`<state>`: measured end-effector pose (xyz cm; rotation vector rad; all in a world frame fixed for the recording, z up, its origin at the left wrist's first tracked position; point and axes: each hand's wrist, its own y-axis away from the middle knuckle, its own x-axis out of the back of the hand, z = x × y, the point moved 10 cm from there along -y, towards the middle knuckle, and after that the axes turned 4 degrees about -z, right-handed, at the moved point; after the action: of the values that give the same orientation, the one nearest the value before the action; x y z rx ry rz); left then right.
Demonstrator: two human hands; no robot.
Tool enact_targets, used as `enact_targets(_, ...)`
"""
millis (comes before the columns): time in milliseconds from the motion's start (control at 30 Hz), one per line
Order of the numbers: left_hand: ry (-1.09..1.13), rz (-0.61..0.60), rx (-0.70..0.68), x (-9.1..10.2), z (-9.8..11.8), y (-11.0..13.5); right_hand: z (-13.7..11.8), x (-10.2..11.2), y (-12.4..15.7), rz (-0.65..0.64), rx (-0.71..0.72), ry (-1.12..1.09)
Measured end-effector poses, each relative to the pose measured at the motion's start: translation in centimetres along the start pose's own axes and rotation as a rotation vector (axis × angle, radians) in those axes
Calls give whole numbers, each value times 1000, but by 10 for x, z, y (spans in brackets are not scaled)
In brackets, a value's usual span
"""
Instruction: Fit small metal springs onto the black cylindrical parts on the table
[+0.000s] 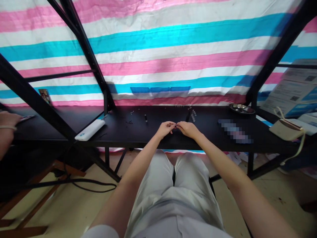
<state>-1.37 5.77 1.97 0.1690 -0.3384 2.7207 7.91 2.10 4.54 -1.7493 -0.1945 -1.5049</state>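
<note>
My left hand and my right hand meet fingertip to fingertip over the front part of the black table. Both are closed in a pinch around a small dark piece, too small to name and mostly hidden by the fingers. Left of my hands a short black cylinder with pale ends stands on the table. Just beyond my right hand are a dark upright object and a row of small clear-and-white pieces.
A white power bank lies to the left, a metal dish at the back right. A blurred-out flat item and a cream handbag are on the right. Another person's hand shows at far left. Black frame posts rise beside the table.
</note>
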Motion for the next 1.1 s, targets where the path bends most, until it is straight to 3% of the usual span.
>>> enact_targets(367, -60, 1, -35, 1, 1, 1, 5, -4, 1, 19, 11, 3)
enact_targets(433, -58, 34, -20, 4, 0, 1, 14, -1, 2, 66, -64, -28)
enact_targets(567, -116, 48, 8, 6, -7, -2, 50, 5, 11, 138, -375, -53)
enact_targets(800, -166, 43, 5, 7, -15, -5, 92, 3, 34, 104, -782, -73)
enact_targets(933, -160, 34, 7, 6, -17, -6, 103, 1, 43, 72, -905, -67)
enact_targets(1100, -178, 29, 8, 6, -16, -6, 102, -2, 38, 72, -867, -87)
